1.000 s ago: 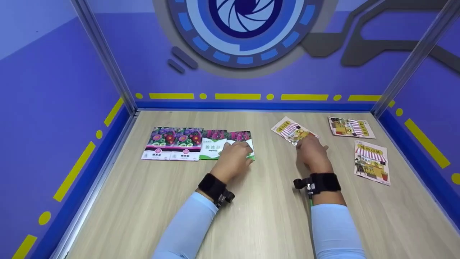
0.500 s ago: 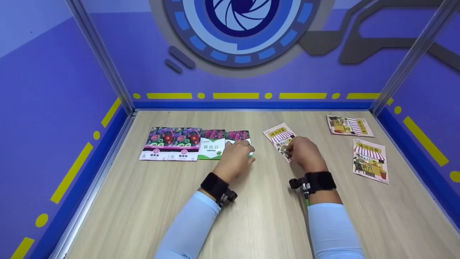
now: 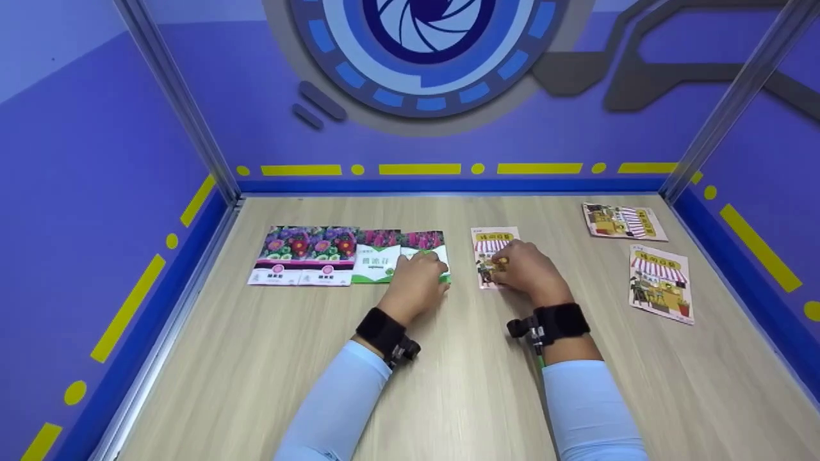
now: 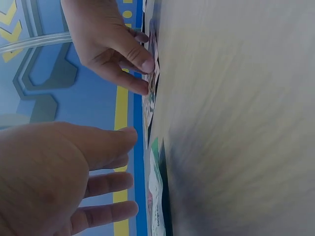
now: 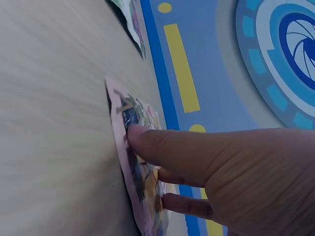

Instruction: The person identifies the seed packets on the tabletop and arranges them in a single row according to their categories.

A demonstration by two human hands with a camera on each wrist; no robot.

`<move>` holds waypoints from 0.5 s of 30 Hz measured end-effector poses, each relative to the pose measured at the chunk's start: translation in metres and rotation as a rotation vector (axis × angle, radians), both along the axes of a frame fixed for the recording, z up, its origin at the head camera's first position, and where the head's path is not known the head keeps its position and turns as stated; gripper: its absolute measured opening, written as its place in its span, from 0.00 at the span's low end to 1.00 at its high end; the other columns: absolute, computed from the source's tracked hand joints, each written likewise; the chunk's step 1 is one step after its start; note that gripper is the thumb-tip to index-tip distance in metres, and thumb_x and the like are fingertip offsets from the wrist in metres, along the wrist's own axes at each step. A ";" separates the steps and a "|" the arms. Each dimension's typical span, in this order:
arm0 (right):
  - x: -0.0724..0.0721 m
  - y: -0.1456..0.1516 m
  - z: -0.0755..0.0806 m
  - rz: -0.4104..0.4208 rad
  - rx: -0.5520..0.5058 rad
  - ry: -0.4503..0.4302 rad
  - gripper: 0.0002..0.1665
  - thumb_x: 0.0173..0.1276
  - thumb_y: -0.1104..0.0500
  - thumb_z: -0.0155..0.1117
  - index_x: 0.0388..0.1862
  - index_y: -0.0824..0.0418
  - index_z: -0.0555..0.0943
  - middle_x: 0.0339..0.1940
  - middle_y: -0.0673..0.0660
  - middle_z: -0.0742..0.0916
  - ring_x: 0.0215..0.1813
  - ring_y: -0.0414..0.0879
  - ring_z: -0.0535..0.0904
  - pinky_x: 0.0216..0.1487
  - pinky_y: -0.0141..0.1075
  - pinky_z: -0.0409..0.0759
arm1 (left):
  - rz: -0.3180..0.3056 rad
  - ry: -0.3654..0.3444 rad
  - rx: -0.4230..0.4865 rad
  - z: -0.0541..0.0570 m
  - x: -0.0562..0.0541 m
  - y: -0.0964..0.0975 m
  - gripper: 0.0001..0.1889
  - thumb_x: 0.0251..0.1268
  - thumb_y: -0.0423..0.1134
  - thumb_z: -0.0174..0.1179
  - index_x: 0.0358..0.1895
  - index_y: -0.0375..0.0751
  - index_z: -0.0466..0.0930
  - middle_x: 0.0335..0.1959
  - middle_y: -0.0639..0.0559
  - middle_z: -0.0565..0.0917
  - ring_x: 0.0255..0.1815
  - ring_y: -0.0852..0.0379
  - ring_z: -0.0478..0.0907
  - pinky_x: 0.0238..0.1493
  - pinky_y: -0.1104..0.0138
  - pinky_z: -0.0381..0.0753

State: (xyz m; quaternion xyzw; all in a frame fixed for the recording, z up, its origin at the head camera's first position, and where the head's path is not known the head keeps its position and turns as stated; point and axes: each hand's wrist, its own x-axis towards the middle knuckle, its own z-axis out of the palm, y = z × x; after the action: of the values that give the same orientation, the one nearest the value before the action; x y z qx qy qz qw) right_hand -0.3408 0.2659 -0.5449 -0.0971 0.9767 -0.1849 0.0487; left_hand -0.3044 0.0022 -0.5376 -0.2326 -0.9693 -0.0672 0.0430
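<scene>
In the head view my right hand (image 3: 532, 272) touches a pink packet (image 3: 490, 238) printed with a striped-awning market stall, which lies upright to me on the table. The right wrist view shows the thumb (image 5: 157, 142) and fingertips resting on the printed face of that packet. My left hand (image 3: 416, 282) is over the right one of two green-and-white flower seed packets (image 3: 423, 241), covering its lower middle. In the left wrist view the left hand's fingers (image 4: 110, 216) reach out fairly straight, just above the green-edged packet (image 4: 156, 196), holding nothing.
Left of the green pair, two purple flower seed packets (image 3: 278, 256) lie edge to edge in the same row. Two more stall packets lie at right, one sideways (image 3: 624, 222) and one slightly tilted (image 3: 660, 285). Blue printed walls (image 3: 410, 147) close in the table's back and sides.
My right hand has slid the stall packet leftward and turned it from a slant to nearly straight, beside the row. My left hand has stayed over the green packet.
</scene>
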 end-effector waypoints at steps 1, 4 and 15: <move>0.000 -0.003 -0.001 0.005 0.007 0.009 0.23 0.69 0.51 0.80 0.61 0.57 0.92 0.64 0.68 0.89 0.64 0.68 0.85 0.67 0.61 0.84 | 0.005 -0.006 -0.004 0.000 0.000 0.000 0.17 0.78 0.54 0.68 0.60 0.52 0.92 0.60 0.53 0.89 0.65 0.48 0.85 0.69 0.42 0.80; -0.001 -0.012 -0.004 0.018 0.021 0.023 0.23 0.70 0.49 0.79 0.61 0.56 0.93 0.66 0.68 0.87 0.67 0.69 0.83 0.69 0.62 0.82 | 0.013 -0.024 -0.011 -0.001 0.000 0.002 0.17 0.79 0.54 0.68 0.62 0.53 0.91 0.62 0.53 0.88 0.66 0.48 0.85 0.71 0.41 0.79; 0.002 -0.029 -0.006 0.048 0.072 0.059 0.24 0.74 0.46 0.76 0.64 0.54 0.91 0.69 0.68 0.84 0.69 0.69 0.80 0.67 0.66 0.83 | 0.022 -0.048 -0.062 -0.006 0.002 0.004 0.18 0.79 0.54 0.67 0.62 0.52 0.91 0.65 0.51 0.86 0.68 0.46 0.83 0.74 0.39 0.77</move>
State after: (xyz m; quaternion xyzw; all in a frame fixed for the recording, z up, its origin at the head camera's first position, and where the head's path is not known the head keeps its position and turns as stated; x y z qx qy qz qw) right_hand -0.3387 0.2370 -0.5513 -0.1243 0.9811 -0.1456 0.0277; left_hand -0.3020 0.0057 -0.5434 -0.2212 -0.9742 -0.0422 0.0132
